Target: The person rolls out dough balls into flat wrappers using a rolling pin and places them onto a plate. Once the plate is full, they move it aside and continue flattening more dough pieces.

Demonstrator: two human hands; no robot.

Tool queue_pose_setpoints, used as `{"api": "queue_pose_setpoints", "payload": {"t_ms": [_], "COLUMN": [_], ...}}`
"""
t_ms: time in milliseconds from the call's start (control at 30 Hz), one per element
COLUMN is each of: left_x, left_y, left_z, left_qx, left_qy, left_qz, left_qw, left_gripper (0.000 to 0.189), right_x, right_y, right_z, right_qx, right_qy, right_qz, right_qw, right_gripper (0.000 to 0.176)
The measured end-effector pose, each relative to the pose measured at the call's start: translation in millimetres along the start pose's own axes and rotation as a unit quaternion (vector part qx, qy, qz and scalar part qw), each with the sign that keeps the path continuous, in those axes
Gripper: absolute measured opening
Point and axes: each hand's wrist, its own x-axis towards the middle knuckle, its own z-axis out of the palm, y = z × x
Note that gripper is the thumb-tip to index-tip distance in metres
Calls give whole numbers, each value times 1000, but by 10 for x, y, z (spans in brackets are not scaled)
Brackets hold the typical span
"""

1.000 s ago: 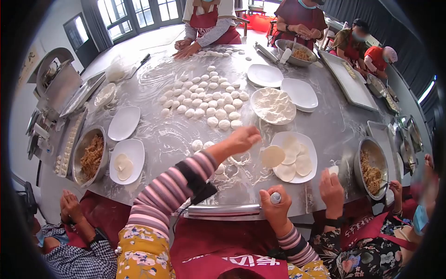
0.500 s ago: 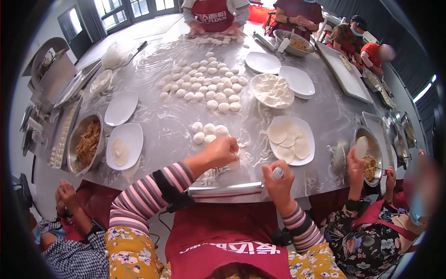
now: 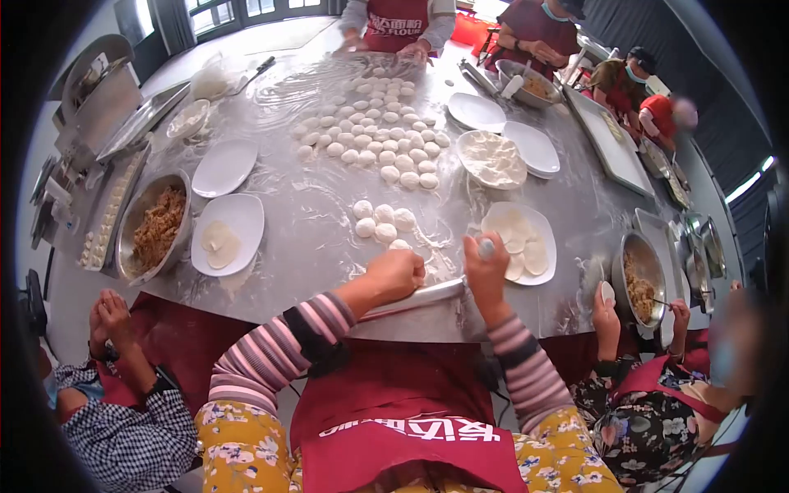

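My right hand is wrapped round the right end of a shiny metal rolling pin, and a grey handle end pokes out above the fist. The pin lies slanted near the table's front edge. My left hand is closed in a pinch just above the pin, hiding whatever is between its fingers. A dough ball sits right behind that hand, with several more floured dough balls beyond it. Beside my right hand, a white plate carries several flat round dough wrappers.
Many dough pieces cover the table's middle, near a bowl of flour. At left stand a plate with wrappers and a filling bowl; another filling bowl is at right. Other people work on both sides and opposite.
My view has shifted slightly. The rolling pin has moved away from the table's front edge and is more slanted. My hands have come closer together. The right-hand neighbour's wrapper hand has lowered.
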Motion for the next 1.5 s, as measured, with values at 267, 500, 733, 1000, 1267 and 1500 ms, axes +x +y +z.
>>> {"api": "queue_pose_setpoints", "payload": {"t_ms": [267, 500, 733, 1000, 1267, 1500], "left_x": [-85, 102, -23, 134, 3, 145], "left_y": [-257, -121, -270, -77, -217, -110], "left_z": [-75, -12, -116, -128, -105, -83], "left_qx": [-110, 18, -57, 55, -41, 56], "left_qy": [-12, 10, -30, -38, -89, -51], "left_qz": [-14, -10, 24, 11, 67, 34], "left_qw": [994, 1000, 998, 998, 993, 997], "left_gripper": [10, 11, 11, 15, 12, 14], "right_x": [-509, 197, -316, 274, -315, 173], "right_y": [-80, 119, 79, -52, -19, -24], "right_z": [-447, 267, -298, 298, -230, 146], "right_qx": [67, 23, 0, 7, 50, -25], "right_qy": [-26, -4, -8, 16, -12, 18], "right_qz": [123, 15, -21, -66, 105, -78], "right_qw": [990, 1000, 1000, 998, 993, 996], "right_gripper": [21, 21, 18, 22, 23, 21]}}
